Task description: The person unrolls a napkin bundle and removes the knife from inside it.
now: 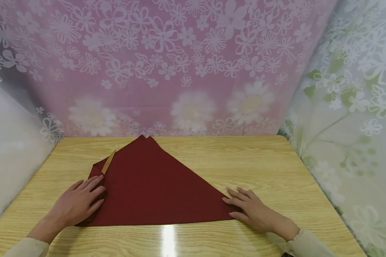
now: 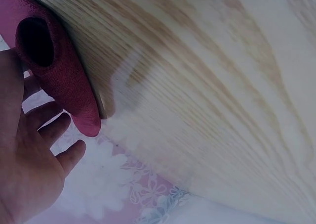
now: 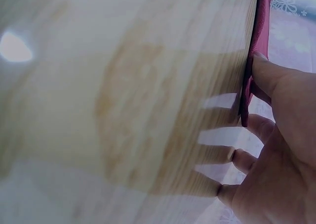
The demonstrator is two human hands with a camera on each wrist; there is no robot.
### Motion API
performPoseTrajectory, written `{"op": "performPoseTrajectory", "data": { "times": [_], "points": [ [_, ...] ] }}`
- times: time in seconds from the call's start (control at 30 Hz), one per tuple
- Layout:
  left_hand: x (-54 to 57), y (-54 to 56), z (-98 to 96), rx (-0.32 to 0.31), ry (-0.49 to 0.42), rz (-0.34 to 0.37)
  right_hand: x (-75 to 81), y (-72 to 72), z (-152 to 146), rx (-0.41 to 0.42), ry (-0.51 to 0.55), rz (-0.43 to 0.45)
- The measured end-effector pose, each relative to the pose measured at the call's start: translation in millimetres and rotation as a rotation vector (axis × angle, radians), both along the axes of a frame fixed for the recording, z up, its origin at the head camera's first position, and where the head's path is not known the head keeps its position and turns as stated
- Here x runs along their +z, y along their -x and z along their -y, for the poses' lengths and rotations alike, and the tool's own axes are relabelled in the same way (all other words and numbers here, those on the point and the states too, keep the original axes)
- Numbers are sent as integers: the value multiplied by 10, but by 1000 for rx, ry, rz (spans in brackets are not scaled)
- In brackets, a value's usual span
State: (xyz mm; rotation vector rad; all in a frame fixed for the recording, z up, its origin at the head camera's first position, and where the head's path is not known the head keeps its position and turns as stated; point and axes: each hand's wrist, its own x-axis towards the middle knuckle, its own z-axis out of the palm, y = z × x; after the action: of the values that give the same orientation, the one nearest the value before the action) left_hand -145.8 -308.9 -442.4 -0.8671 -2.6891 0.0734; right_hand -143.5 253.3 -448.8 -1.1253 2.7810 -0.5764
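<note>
A dark red cloth [image 1: 154, 189] lies folded on the table in a rough triangle, its peak at the far edge. At its left side, the fingers of my left hand [image 1: 78, 203] rest on a folded-over part. The left wrist view shows that cloth fold [image 2: 66, 80] curving round a dark hollow beside the left hand [image 2: 29, 159]. My right hand [image 1: 255, 210] touches the pointed right corner, fingers spread. In the right wrist view, the thumb of the right hand [image 3: 286, 155] lies against the cloth edge [image 3: 254, 56]. A narrow tan strip [image 1: 108, 162] shows near the upper left edge; its kind is unclear.
The light wood-grain table [image 1: 244, 160] extends on both sides of the cloth and in front of it. A pink flowered curtain [image 1: 167, 71] hangs behind, with pale flowered sheets [image 1: 356, 125] at the sides. A bright reflection lies on the table's near part.
</note>
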Motion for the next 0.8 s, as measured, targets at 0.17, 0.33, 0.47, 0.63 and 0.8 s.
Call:
{"op": "performPoseTrajectory", "data": {
  "times": [0.17,0.33,0.47,0.63,0.8],
  "points": [
    [12,24,-27,20,2,-10,10,-4,-3,-2,4,0],
    [50,31,-92,94,27,22,15,-12,-1,-1,6,1],
    [84,47,-125,140,56,60,5,-14,0,-4,0,8],
    [97,67,-158,158,52,66,5,-17,-2,-4,-2,11],
    [106,76,-192,182,30,89,15,-14,-6,-4,-6,19]
  ]
}}
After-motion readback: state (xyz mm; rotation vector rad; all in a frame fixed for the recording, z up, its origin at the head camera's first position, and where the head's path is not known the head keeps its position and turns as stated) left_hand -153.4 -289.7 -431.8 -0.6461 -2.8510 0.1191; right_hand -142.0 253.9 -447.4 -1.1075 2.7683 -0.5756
